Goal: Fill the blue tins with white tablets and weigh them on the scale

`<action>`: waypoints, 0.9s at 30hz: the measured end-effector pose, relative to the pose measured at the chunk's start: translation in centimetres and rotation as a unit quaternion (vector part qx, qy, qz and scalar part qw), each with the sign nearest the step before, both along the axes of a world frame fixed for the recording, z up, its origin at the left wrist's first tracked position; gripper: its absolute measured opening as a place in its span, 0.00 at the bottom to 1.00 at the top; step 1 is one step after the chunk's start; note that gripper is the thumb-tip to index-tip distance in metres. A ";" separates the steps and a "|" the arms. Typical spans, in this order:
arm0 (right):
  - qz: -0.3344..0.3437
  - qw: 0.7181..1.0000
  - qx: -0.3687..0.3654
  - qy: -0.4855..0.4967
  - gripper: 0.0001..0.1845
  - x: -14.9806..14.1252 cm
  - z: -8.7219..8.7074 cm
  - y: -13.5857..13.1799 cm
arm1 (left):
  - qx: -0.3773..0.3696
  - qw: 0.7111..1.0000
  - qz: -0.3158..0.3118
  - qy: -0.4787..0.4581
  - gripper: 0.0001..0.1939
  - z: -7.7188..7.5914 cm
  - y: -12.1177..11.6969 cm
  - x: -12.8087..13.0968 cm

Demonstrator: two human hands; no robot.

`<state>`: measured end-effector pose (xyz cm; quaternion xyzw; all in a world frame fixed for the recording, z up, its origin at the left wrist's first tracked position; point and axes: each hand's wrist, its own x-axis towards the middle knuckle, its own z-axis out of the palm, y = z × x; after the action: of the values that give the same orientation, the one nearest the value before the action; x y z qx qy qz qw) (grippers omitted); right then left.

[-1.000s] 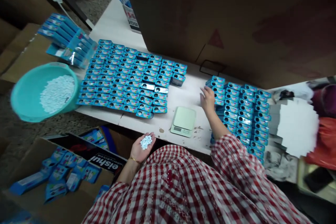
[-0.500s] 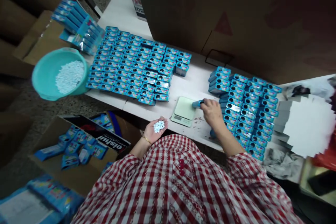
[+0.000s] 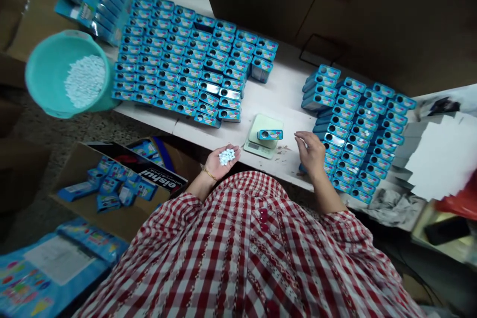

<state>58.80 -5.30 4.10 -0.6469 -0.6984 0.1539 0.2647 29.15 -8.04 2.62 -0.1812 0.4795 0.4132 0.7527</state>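
Note:
My left hand (image 3: 218, 163), palm up and cupped at the table's front edge, carries a small heap of pale blue-white tablets (image 3: 226, 156). A single small blue tin (image 3: 270, 134) with a round dark hole in its top stands on the pale green kitchen scale (image 3: 257, 148). To the right of the scale hovers my right hand (image 3: 312, 153), with nothing in it and the thumb apart from the fingers. Just beyond it are rows of matching blue tins (image 3: 348, 121). Another large block of such tins (image 3: 167, 62) covers the table's left part.
A turquoise basin (image 3: 39, 79) of tablets stands at the left. Below it is an open carton (image 3: 80, 159) with blue packs. A large cardboard box (image 3: 268, 5) walls off the table's back. White card (image 3: 443, 154) and a dark phone (image 3: 447, 230) are at the right.
My right hand picked a tin from the right rows, set it on the scale, let go and drew back rightward. My left hand still holds the tablets. The view has shifted.

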 end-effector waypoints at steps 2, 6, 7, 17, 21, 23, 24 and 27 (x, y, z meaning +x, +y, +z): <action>-0.009 1.000 -0.011 0.016 0.14 -0.5 0.4 -0.9 | -0.001 1.000 -0.006 -0.004 0.10 -0.1 0.0 0.0; 0.112 0.991 -0.033 0.068 0.13 -4.9 0.7 -3.0 | 0.008 0.999 -0.042 -0.023 0.10 -0.3 -0.3 0.8; 0.168 0.982 -0.042 0.075 0.13 -6.5 0.7 -3.5 | 0.009 0.998 -0.054 -0.029 0.11 -0.3 -0.4 1.1; 0.365 0.923 -0.101 -0.068 0.13 -13.4 0.9 -4.7 | -0.067 0.993 -0.097 -0.016 0.13 -0.7 -1.6 2.5; 0.333 0.940 -0.060 0.026 0.12 -11.0 -0.1 -4.8 | -0.055 0.994 -0.087 -0.023 0.13 -0.9 -1.9 2.1; 0.206 0.975 -0.022 0.077 0.14 -8.6 -0.8 -4.2 | -0.038 0.996 -0.075 -0.029 0.13 -0.8 -1.7 1.8; 0.124 0.988 -0.009 0.090 0.14 -7.3 -1.3 -3.8 | -0.032 0.997 -0.068 -0.032 0.13 -0.7 -1.7 1.6; -0.023 0.996 -0.023 0.084 0.20 -3.6 -2.6 -1.9 | -0.024 0.998 -0.048 -0.026 0.11 -0.5 -1.4 1.1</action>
<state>55.19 -7.21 1.54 -0.6534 -0.6552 0.2173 0.3108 30.24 -9.46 2.10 -0.1870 0.4777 0.3602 0.7792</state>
